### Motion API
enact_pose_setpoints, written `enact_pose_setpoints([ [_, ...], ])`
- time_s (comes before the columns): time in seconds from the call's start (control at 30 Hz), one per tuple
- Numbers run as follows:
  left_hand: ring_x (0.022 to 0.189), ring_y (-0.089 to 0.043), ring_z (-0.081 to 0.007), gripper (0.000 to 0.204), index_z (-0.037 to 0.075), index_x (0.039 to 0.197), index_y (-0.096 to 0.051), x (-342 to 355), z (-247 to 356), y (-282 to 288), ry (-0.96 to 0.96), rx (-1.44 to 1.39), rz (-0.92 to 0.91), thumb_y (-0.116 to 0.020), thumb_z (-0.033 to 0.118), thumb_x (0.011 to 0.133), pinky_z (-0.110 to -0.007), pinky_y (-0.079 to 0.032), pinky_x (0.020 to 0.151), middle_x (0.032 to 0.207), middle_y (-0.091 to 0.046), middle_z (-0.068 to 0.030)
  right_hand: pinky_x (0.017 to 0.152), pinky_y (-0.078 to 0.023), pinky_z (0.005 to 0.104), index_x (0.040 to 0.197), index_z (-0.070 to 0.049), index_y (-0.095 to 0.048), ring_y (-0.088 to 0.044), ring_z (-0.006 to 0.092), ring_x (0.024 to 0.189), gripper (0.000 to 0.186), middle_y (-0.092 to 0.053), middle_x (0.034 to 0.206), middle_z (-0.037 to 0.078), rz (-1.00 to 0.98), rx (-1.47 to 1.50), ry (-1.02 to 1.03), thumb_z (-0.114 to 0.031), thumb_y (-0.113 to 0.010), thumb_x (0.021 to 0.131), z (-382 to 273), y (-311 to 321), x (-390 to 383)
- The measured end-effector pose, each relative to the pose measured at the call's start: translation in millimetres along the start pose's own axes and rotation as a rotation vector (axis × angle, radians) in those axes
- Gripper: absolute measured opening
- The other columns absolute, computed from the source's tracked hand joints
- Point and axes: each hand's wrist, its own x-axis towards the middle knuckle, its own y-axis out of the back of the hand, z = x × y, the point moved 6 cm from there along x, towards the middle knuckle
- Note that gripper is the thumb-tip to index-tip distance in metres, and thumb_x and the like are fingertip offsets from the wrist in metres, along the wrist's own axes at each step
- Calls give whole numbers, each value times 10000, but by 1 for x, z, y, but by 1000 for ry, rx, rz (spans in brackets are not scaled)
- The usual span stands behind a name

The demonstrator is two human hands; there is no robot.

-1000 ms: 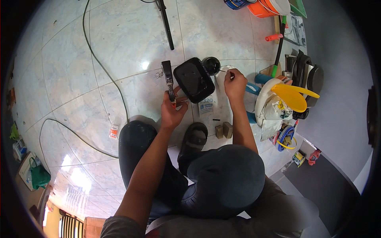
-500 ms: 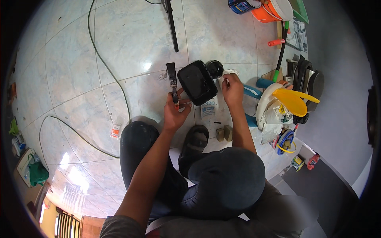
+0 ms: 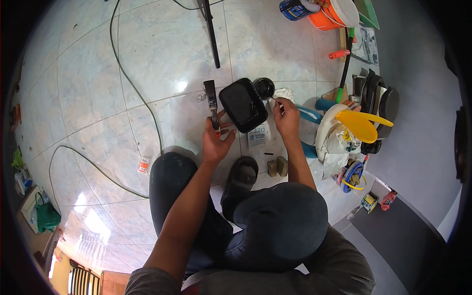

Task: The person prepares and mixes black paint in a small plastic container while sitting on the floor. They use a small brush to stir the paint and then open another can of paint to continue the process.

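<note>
My left hand [image 3: 218,143] is closed around the handle of a paintbrush [image 3: 211,98], whose dark bristles point away from me. Some of its fingers reach to the near left side of a black rectangular tray [image 3: 243,104] with a glossy dark inside. Just beyond the tray's right corner stands a small round can [image 3: 264,87] of black liquid. Fingertips of my right hand [image 3: 287,118] pinch a thin stick [image 3: 272,98] that slants toward the can; whether its far end is in the liquid I cannot tell. A white rag [image 3: 285,93] lies beside that hand.
A printed white sheet [image 3: 257,137] lies partly under the tray, near two small blocks [image 3: 277,167]. On the right stand a white bucket [image 3: 322,129] with a yellow scoop [image 3: 358,125] and an orange bucket [image 3: 327,19]. A cable [image 3: 132,81] crosses the tiles at left.
My right hand has shifted slightly, and the thin stick between its fingers now shows toward the can. My left hand keeps the paintbrush in nearly the same place.
</note>
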Motion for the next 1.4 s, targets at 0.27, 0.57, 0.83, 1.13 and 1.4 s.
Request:
enact_pose_setpoints([
  [0.27, 1188, -717, -252, 623, -40, 1434, -480, -5, 4, -4, -41, 58, -12, -772, -94, 886, -345, -631, 862, 1523, -582, -180, 641, -561, 352, 1048, -7, -764, -739, 244, 704, 136, -774, 892, 173, 94, 188, -88, -57, -713, 933, 35, -3, -8],
  [0.57, 1178, -733, -274, 569, -71, 1386, -484, -14, 3, -4, -98, 146, -53, -777, -74, 899, -350, -652, 857, 1440, -620, -192, 655, -567, 353, 1018, -11, -766, -753, 271, 700, 116, -765, 824, 185, 207, 312, -160, -61, -730, 920, 31, 2, -23],
  [0.83, 1155, -739, -256, 474, 21, 1183, -453, -19, 4, -5, -42, 223, -82, -809, -54, 881, -364, -649, 877, 1534, -577, -213, 666, -591, 395, 959, 19, -743, -775, 336, 726, 93, -760, 823, 205, 214, 265, -162, -33, -726, 884, 17, 8, -16],
  [1.13, 1158, -735, -255, 477, 23, 1183, -456, -16, 9, -5, -47, 177, -45, -813, -53, 877, -367, -643, 893, 1538, -575, -208, 781, -582, 470, 982, 2, -747, -737, 399, 852, 95, -752, 924, 214, 134, 232, 30, -6, -691, 906, 16, -4, 18],
  [1.4, 1156, -730, -256, 481, 4, 1196, -472, -10, 7, -5, -25, 127, -23, -820, -49, 869, -370, -632, 905, 1548, -569, -205, 786, -566, 490, 1001, -16, -757, -706, 411, 861, 86, -694, 943, 186, 30, 85, -28, -71, -730, 941, 10, -17, 26],
])
